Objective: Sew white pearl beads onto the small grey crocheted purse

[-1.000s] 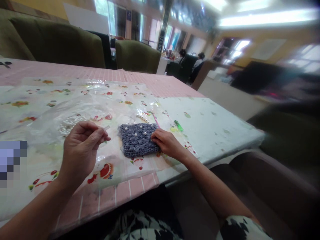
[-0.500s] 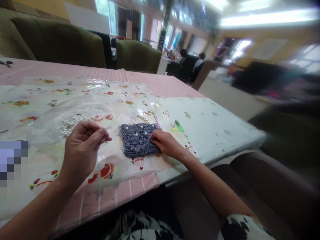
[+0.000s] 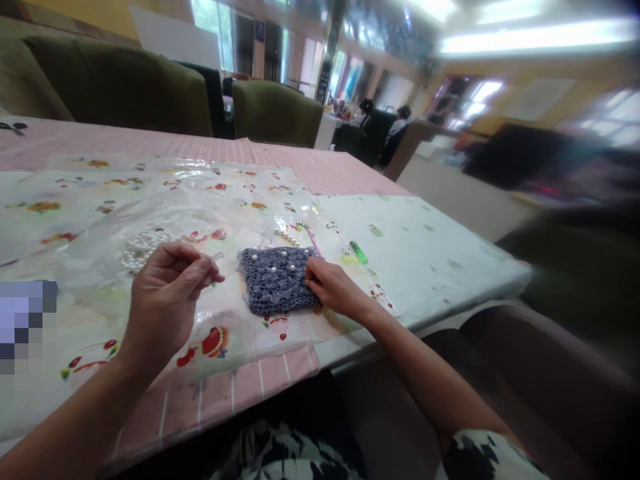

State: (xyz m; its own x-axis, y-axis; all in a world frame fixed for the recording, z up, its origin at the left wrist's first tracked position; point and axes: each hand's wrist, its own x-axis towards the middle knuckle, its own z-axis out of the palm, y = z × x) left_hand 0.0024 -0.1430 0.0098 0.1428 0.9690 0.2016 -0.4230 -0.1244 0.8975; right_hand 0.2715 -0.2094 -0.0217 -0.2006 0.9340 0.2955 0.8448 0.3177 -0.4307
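Note:
A dark grey-blue crocheted piece [image 3: 273, 290] lies flat on the table with several white pearl beads [image 3: 292, 267] in rows on its upper half. Clear plastic shows around its edge. My right hand [image 3: 333, 283] rests on its right side, fingertips curled together against the yarn; whatever they may pinch is hidden. To the left of the piece, my left hand [image 3: 173, 287] is raised a little and pinches a short translucent stick [image 3: 217, 257] between thumb and fingers, its tip pointing right.
Behind my left hand, a heap of pearl beads [image 3: 145, 245] sits on a clear plastic sheet. A pink stick [image 3: 315, 241] and a green lighter [image 3: 359, 252] lie beyond the piece. Black-handled scissors [image 3: 15, 127] are far left. Green chairs [image 3: 277, 110] line the far side.
My right hand has shifted very slightly to the right over the crocheted piece. My left hand stays almost where it was, with the translucent stick in it.

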